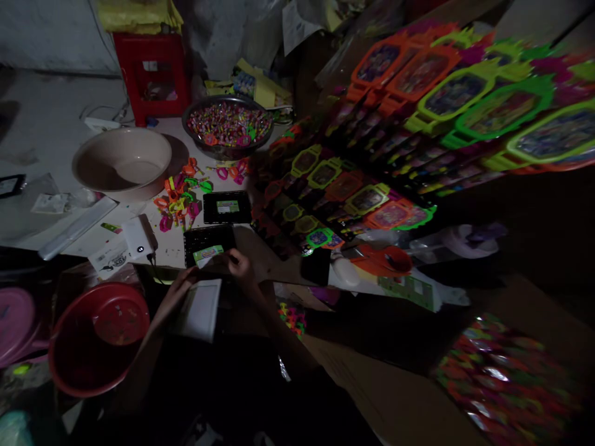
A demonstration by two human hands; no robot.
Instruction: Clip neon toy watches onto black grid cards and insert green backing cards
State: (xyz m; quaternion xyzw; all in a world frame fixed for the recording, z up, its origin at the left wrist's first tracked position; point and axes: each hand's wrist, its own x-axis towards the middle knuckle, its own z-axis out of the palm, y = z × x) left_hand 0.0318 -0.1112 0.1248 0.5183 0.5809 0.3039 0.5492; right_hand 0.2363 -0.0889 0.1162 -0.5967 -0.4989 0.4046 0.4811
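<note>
In the dim head view, my right hand is closed in a pinch at the right end of a small green printed card. What its fingertips grip is too dark to make out. My left hand lies at the near left edge of a black tray, fingers stretched towards the card; I see nothing held in it. The card overlaps the tray's near side. A white flat panel sits below, between my forearms. Just behind is a second black tray with a similar green card on it.
Loose bright plastic toy pieces lie beyond the trays. Behind them stand a beige basin and a metal bowl of small colourful pieces. Stacked toy watches crowd the right. A white power bank and red basin are leftward.
</note>
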